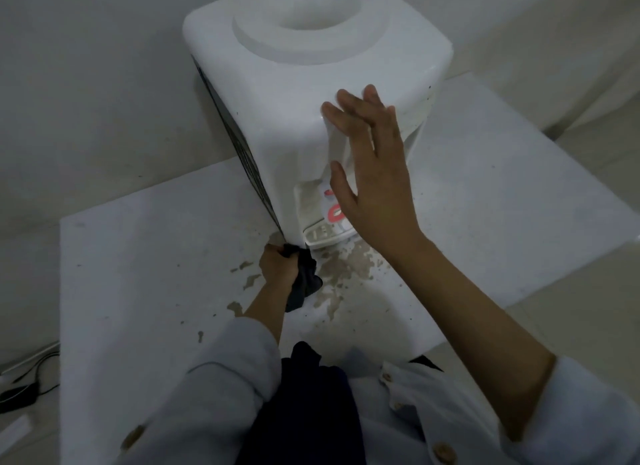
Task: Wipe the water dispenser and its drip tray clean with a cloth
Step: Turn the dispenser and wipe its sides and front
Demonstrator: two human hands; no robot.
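Two pale sleeves (221, 388) are seen nearest, each with buttons, above a dark garment. One white desk (138, 274) is seen below, marked by many brown stains (346, 267) in front of the dispenser. One dark cloth (304, 281) is gripped in the left hand (277, 267), whose fingers are curled round it; the cloth is held low at the dispenser's front left corner, touching the desk, just beside the tray. One drip tray (322, 237) is seen at the dispenser's foot, partly hidden by the right wrist. The right hand (374, 184) is held open against the dispenser's front, its fingers (349, 109) straight and slightly spread over the upper edge. One white dispenser (304, 76) stands on the desk, with one round bottle well on top. Cables (31, 378) lie on the floor at far left.
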